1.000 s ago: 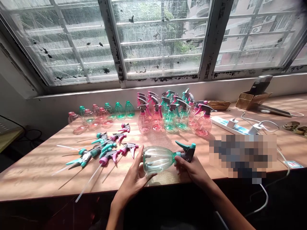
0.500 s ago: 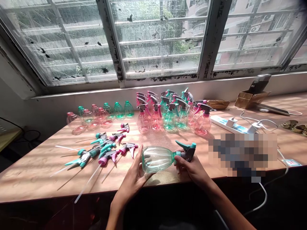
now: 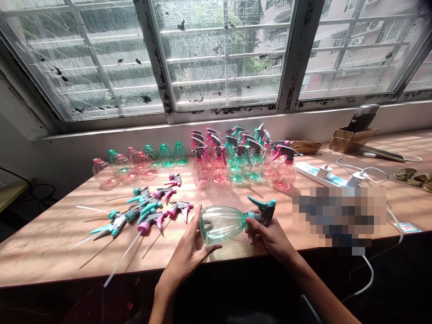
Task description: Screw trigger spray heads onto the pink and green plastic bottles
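Observation:
A clear green spray bottle (image 3: 222, 222) lies on its side just above the wooden table's (image 3: 50, 243) front edge. My left hand (image 3: 187, 252) cups the bottle's base, fingers wrapped round it. My right hand (image 3: 270, 236) grips the neck at the teal and grey trigger head (image 3: 263, 210). To the left lie several loose pink and teal trigger heads with long dip tubes (image 3: 145, 213).
Several finished pink and green spray bottles (image 3: 243, 159) stand in a cluster behind. Headless bottles (image 3: 141, 159) line the back left by the wall. A power strip with cables (image 3: 324, 175) and a cardboard box (image 3: 353, 137) sit at the right.
Both hands keep their hold on the bottle, which has barely shifted. The view has drifted slightly.

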`<state>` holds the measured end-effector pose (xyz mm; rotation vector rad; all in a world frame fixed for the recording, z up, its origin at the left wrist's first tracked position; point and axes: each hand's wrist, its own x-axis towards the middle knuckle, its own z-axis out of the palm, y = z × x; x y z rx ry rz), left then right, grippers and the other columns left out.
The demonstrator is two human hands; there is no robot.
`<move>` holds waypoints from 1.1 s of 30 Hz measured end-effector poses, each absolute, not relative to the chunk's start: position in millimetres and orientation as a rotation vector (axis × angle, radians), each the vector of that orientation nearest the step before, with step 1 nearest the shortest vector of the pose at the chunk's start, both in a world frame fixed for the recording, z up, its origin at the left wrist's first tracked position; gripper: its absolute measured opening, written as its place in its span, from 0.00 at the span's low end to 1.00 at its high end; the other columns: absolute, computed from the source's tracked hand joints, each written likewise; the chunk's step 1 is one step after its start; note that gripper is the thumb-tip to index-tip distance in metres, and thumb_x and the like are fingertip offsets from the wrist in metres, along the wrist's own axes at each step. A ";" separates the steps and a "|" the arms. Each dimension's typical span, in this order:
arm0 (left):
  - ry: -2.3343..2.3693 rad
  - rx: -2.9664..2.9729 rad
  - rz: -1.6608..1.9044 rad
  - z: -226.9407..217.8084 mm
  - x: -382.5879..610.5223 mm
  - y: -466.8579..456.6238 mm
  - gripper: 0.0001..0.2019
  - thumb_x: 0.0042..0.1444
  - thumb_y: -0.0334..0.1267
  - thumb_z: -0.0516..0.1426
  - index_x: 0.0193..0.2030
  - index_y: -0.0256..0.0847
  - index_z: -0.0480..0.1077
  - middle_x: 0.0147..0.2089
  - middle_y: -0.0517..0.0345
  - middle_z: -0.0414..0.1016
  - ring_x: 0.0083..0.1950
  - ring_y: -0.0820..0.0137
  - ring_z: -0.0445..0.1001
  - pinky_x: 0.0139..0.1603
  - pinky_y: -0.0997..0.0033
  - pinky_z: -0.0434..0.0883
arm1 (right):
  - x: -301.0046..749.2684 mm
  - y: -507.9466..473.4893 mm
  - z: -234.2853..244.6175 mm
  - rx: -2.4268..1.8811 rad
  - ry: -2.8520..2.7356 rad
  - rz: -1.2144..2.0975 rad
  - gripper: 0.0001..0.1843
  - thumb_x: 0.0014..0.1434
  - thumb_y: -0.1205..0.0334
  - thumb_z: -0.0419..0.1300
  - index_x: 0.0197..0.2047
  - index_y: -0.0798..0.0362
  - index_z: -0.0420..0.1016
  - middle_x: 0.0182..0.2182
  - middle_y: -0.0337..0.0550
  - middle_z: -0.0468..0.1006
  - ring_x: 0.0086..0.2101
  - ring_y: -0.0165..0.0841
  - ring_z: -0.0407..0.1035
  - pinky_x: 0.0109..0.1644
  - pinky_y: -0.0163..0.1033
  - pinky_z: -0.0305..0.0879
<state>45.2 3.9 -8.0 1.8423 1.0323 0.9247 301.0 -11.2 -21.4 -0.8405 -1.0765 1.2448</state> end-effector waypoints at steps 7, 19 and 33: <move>0.984 1.728 0.924 -6.4 46.3 1.2 0.54 0.57 0.40 0.67 0.77 0.56 0.31 0.70 0.46 0.64 0.66 0.54 0.70 0.68 0.50 0.66 | 301.4 -11.9 -17.5 -0.856 -1.084 1.263 0.17 0.58 0.50 0.70 0.41 0.52 0.72 0.23 0.36 0.79 0.18 0.28 0.71 0.22 0.32 0.65; 0.974 1.822 0.938 -2.6 47.3 -0.2 0.48 0.62 0.42 0.62 0.77 0.56 0.33 0.73 0.46 0.59 0.68 0.54 0.68 0.69 0.48 0.65 | 300.4 -13.3 -13.9 -0.868 -1.091 1.273 0.20 0.56 0.48 0.71 0.41 0.52 0.72 0.23 0.37 0.80 0.17 0.29 0.71 0.23 0.33 0.66; 0.949 1.730 0.936 -1.4 48.1 -1.7 0.46 0.60 0.41 0.65 0.76 0.55 0.41 0.77 0.46 0.50 0.71 0.50 0.63 0.69 0.48 0.65 | 301.3 -12.9 -16.4 -0.874 -1.102 1.288 0.19 0.58 0.49 0.70 0.42 0.53 0.72 0.23 0.37 0.80 0.19 0.30 0.72 0.23 0.33 0.66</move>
